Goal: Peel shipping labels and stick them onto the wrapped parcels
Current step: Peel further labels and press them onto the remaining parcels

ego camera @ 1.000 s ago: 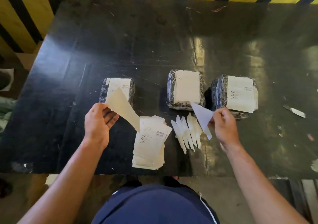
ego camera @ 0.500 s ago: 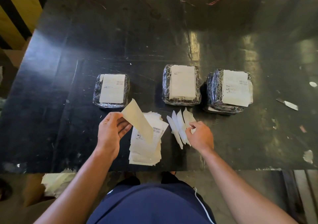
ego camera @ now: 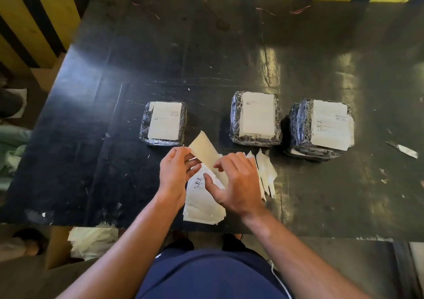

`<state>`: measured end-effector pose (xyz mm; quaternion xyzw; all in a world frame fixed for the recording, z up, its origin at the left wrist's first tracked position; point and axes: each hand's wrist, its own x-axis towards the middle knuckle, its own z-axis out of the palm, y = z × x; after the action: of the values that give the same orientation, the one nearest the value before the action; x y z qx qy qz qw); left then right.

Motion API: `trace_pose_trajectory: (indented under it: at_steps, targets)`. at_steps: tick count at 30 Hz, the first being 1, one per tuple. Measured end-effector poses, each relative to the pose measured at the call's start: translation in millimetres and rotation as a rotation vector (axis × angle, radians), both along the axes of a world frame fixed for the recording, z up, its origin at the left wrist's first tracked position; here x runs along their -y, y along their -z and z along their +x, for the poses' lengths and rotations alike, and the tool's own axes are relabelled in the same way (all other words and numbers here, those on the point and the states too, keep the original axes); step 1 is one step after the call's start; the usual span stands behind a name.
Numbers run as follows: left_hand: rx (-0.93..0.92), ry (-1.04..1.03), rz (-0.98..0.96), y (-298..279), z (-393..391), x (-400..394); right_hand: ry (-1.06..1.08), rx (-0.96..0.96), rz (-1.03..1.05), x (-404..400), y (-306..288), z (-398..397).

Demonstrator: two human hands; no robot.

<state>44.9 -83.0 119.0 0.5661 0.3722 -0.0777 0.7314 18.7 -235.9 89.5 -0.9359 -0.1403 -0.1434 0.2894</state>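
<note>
Three parcels wrapped in dark film stand in a row on the black table (ego camera: 114, 161): the left parcel (ego camera: 163, 123), the middle parcel (ego camera: 255, 119) and the right parcel (ego camera: 321, 128), each with a white label on top. My left hand (ego camera: 174, 174) pinches a cream label sheet (ego camera: 205, 151) that sticks up tilted over the stack of labels (ego camera: 202, 204). My right hand (ego camera: 236, 184) hovers over the stack with fingers spread, its fingertips at the held sheet. Peeled backing strips (ego camera: 266, 172) lie to the right of the stack.
A small knife blade (ego camera: 402, 149) lies at the table's right. Crumpled paper (ego camera: 91, 241) sits in a box below the front-left edge. A yellow and black striped wall (ego camera: 34, 11) runs behind and to the left of the table.
My right hand left the backing strips and moved left over the label stack to the sheet. My left hand, still holding the sheet, shifted slightly right.
</note>
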Motion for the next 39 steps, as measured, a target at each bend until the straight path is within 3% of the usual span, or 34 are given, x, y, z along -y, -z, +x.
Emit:
trace_pose_trajectory:
  at_steps: [6, 9, 13, 17, 20, 23, 26, 33, 39]
  targets:
    - [-0.016, -0.027, -0.026, 1.4, -0.9, -3.3, 0.028, 0.010, -0.048, -13.0, 1.5, 6.7]
    - [0.003, 0.004, -0.043, -1.0, -2.8, -4.5, 0.070, -0.070, 0.043, -13.8, 2.6, 11.5]
    - [0.063, 0.005, -0.065, -4.6, -4.9, -11.7, 0.248, -0.323, 0.427, -12.4, -3.3, 25.9]
    - [0.064, 0.045, 0.250, 4.5, 0.5, -38.4, 0.383, -0.728, 0.879, 1.9, 0.7, 48.3]
    - [0.013, 0.194, 0.258, 7.1, 8.1, -55.0, 0.386, -0.857, 1.083, 1.5, 2.1, 53.7]
    - [-0.011, 0.304, 0.207, 8.8, 15.8, -64.9, 0.410, -0.927, 1.125, -8.8, 4.6, 55.2]
    - [0.008, 0.286, 0.215, 14.4, 22.4, -73.6, 0.409, -0.948, 1.101, -20.6, 12.0, 57.7]
    - [-0.007, 0.240, 0.560, 33.9, 28.9, -90.1, 0.527, -0.777, 0.832, -67.4, 36.4, 65.7]
    - [-0.043, 0.247, 0.657, 52.3, 54.2, -117.1, 0.602, -0.766, 0.781, -109.3, 51.0, 95.4]
